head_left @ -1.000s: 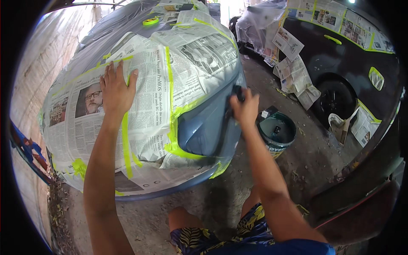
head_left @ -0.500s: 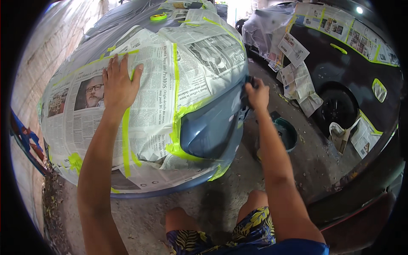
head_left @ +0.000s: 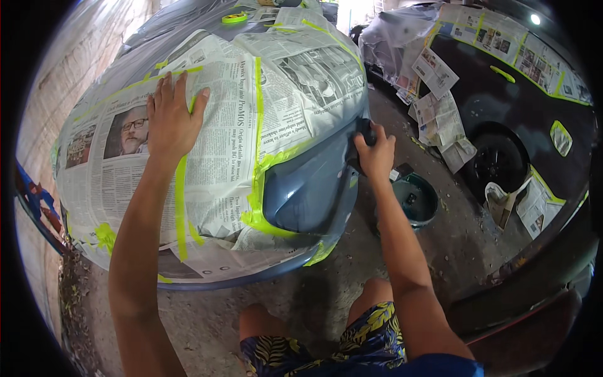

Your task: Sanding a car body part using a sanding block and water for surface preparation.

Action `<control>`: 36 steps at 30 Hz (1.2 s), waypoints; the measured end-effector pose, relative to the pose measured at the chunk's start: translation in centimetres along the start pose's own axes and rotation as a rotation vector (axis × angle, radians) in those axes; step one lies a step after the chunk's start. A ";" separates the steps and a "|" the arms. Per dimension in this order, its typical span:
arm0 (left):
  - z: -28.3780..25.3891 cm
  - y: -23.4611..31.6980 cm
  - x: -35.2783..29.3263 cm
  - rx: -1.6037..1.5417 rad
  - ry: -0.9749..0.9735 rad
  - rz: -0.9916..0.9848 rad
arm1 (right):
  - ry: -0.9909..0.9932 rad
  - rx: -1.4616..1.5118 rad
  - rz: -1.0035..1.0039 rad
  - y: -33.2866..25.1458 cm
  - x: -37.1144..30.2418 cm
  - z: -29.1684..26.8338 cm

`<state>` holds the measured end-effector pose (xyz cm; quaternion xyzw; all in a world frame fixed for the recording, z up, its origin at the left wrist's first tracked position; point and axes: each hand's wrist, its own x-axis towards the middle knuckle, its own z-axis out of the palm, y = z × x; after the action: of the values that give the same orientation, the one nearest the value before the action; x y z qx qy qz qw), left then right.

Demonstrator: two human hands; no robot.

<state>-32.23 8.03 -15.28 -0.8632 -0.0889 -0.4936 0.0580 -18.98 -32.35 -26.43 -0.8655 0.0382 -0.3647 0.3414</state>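
My left hand [head_left: 171, 119] lies flat on the newspaper [head_left: 217, 135] taped over the car's rounded end, fingers stretched out. In my right hand [head_left: 377, 154] is a small dark block [head_left: 366, 133], gripped against the blue-grey body panel [head_left: 342, 151] at the car's right corner. My fingers and the panel's curve partly hide the block. Left of it, a bare blue-grey area [head_left: 295, 191] is framed by bright yellow-green masking tape [head_left: 255, 188]. Paler smudges show on the panel near the block.
A dark green bucket [head_left: 414, 204] with something dark inside stands on the concrete floor beside my right forearm. A tape roll [head_left: 234, 18] rests on top of the covered car. To the right stands a dark car [head_left: 521, 103], partly masked with newspaper and plastic. A pale wall [head_left: 53, 94] borders the left.
My right hand has shifted slightly along the panel and turned, so more of the dark block shows. My left hand stays flat on the newspaper. The view has moved a little.
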 end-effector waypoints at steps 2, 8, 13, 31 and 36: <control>-0.2 0.0 0.1 0.010 -0.006 0.031 | 0.033 0.082 -0.016 0.8 1.3 0.8; -0.3 0.1 0.1 0.027 -0.025 0.008 | 0.044 0.038 -0.042 1.5 3.3 1.2; -0.1 0.0 0.1 0.016 -0.020 0.022 | 0.011 0.107 -0.023 2.0 5.2 1.6; 0.2 -0.1 0.0 -0.022 0.057 0.053 | 0.031 0.136 -0.083 1.4 3.8 0.7; 0.2 -0.1 0.1 -0.002 0.084 0.062 | 0.025 0.079 -0.112 -0.9 -3.4 -1.7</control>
<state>-32.07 8.20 -15.31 -0.8442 -0.0593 -0.5273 0.0760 -22.78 -31.56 -27.11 -0.8475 -0.0204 -0.3955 0.3535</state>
